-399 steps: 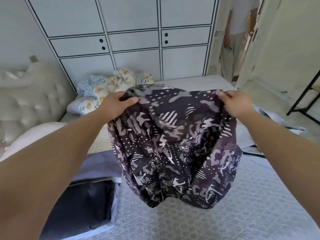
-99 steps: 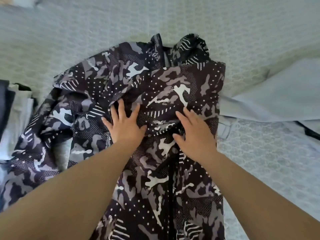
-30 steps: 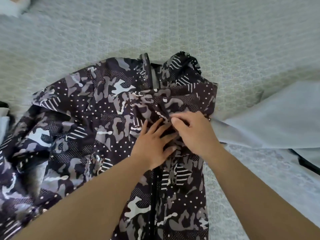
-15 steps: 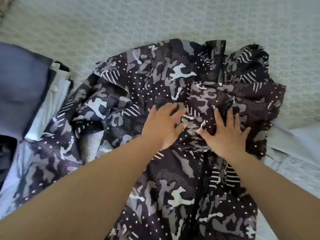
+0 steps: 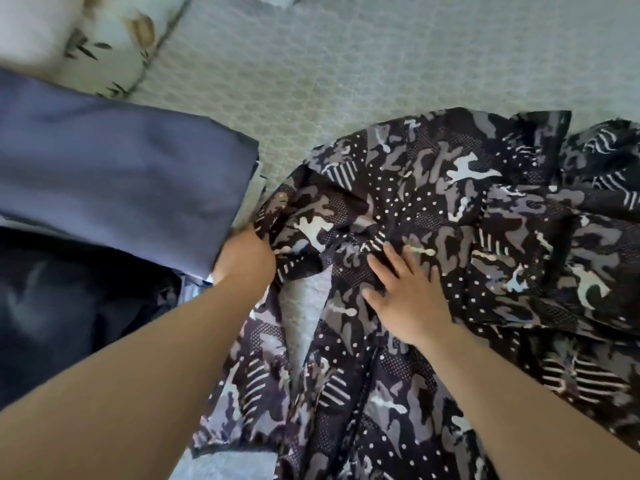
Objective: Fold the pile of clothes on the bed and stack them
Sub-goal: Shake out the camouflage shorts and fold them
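A dark camouflage-print jacket (image 5: 450,216) lies spread on the bed, zip side up, filling the right half of the view. My right hand (image 5: 408,296) presses flat on its middle with the fingers spread. My left hand (image 5: 244,261) is at the jacket's left edge, where it grips the sleeve fabric; its fingers are hidden under the cloth. A stack of folded clothes lies at the left, with a blue-grey folded garment (image 5: 114,181) on top and a darker piece (image 5: 76,306) nearer me.
The pale patterned bedspread (image 5: 346,57) stretches across the top of the view. A floral pillow (image 5: 114,36) lies at the top left, blurred. A strip of light cloth (image 5: 221,465) shows below the jacket near me.
My left hand has left the jacket's middle and moved left to the sleeve edge beside the folded stack. The right hand moved left onto the middle. The view has swung left.
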